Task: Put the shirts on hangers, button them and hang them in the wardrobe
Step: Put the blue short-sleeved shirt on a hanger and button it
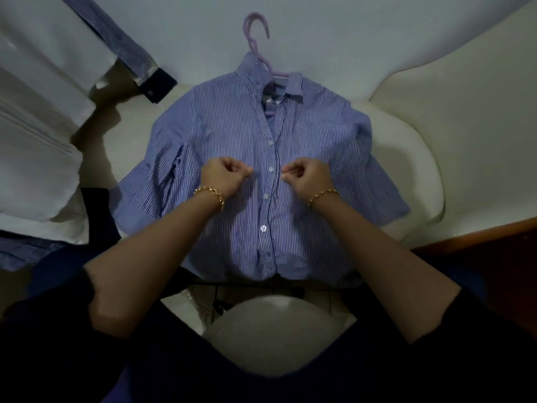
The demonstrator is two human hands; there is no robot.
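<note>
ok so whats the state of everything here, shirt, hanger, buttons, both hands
striped shirt: lying flat, front up, on the hanger
hanger: inside the shirt, hook out past the collar
buttons: fastened from mid-chest down, neck open
left hand: fingers curled beside the placket, nothing clearly held
right hand: same, on the other side
second shirt: lying loose, no hanger visible

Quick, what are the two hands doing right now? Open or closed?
Left hand: closed, fingers curled, nothing seen in it.
Right hand: closed, fingers curled over the striped shirt, nothing seen in it.
</note>
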